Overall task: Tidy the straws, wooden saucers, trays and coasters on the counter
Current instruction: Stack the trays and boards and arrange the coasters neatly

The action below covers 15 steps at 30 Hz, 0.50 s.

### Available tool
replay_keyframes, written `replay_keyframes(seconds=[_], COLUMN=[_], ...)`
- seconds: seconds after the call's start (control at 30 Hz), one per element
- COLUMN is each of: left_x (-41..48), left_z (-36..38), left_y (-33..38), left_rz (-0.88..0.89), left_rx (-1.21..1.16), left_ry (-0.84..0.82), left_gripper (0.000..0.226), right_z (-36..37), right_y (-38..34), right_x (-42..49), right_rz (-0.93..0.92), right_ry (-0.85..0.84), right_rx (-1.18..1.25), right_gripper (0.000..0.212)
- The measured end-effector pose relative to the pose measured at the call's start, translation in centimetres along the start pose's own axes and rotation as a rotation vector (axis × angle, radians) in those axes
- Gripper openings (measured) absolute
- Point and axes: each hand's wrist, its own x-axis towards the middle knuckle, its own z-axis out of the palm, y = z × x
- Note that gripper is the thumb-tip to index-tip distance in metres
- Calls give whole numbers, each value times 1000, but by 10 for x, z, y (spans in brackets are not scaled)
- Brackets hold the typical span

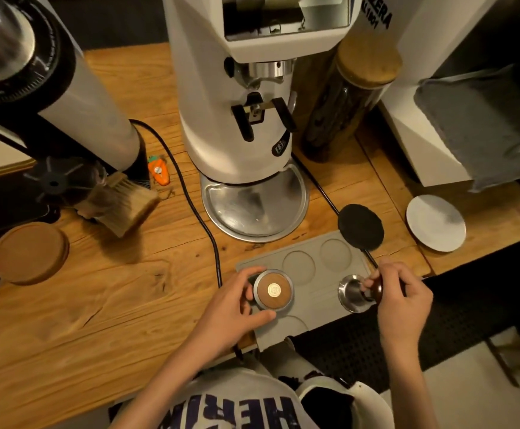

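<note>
A grey tamping mat (pixel 314 283) with round recesses lies at the counter's front edge. My left hand (pixel 234 308) grips a round coffee distributor (pixel 273 290) with a wooden top and metal rim, at the mat's left end. My right hand (pixel 398 298) holds a steel tamper (pixel 352 293) by its dark wooden handle, tilted on its side over the mat's right end. A black round coaster (pixel 361 227) rests partly on the mat's far right corner. A stack of round wooden saucers (pixel 29 252) sits at the far left. A white round saucer (pixel 435 222) lies to the right.
A white coffee grinder (pixel 237 119) with a steel drip tray (pixel 255 205) stands behind the mat, its black cable (pixel 203 224) running to the front edge. A brush (pixel 122 205), an orange carrot-shaped trinket (pixel 158 173), a cork-lidded jar (pixel 345 109) and a second grinder (pixel 51 88) crowd the back.
</note>
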Motion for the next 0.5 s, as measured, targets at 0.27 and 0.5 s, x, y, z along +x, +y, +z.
replay_keyframes(seconds=[0.27,0.5], left_x=[-1,-3], left_z=[-3,-4], left_y=[0,0], left_rz=[51,41], left_rx=[89,105], left_ry=[-29,-31], left_gripper=[71,72], right_z=[20,48], right_y=[-12,-22], right_x=[23,43], right_rz=[-1,-38], right_ry=[-40,-110], right_rx=[85,111], right_gripper=[41,42])
